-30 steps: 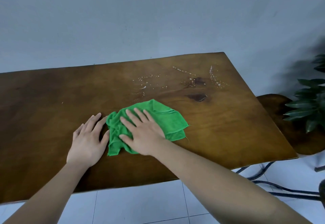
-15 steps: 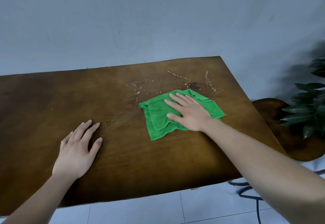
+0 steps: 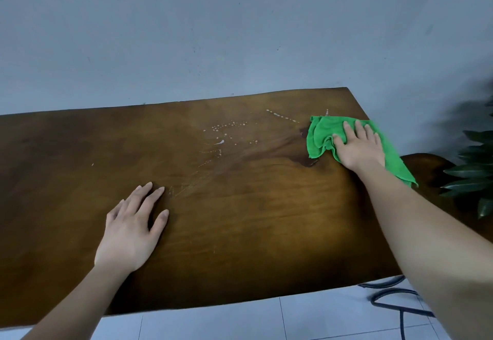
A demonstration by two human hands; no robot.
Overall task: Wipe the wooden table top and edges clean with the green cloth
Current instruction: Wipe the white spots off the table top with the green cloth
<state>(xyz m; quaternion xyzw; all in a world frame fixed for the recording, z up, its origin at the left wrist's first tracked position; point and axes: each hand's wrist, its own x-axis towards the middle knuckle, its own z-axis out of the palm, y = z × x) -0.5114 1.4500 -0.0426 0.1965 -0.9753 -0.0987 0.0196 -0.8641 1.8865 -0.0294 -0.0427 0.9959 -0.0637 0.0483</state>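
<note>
A dark wooden table [image 3: 240, 219] fills the lower half of the view. The green cloth [image 3: 324, 133] lies bunched at the table's far right edge, one corner hanging over the side. My right hand [image 3: 358, 146] presses flat on the cloth with fingers spread. My left hand [image 3: 133, 225] rests palm down on the bare wood near the front left, holding nothing. White droplets [image 3: 226, 129] speckle the wood left of the cloth, and a wet dark streak runs from them toward the cloth.
A grey wall stands right behind the table. A smaller wooden surface [image 3: 426, 163] and a leafy plant [image 3: 472, 169] sit beyond the right edge. Black metal legs [image 3: 394, 302] show over white floor tiles at the front right.
My right hand has slid the cloth from the table's middle front to the far right edge, leaving a wet streak. My left hand stays flat on the wood.
</note>
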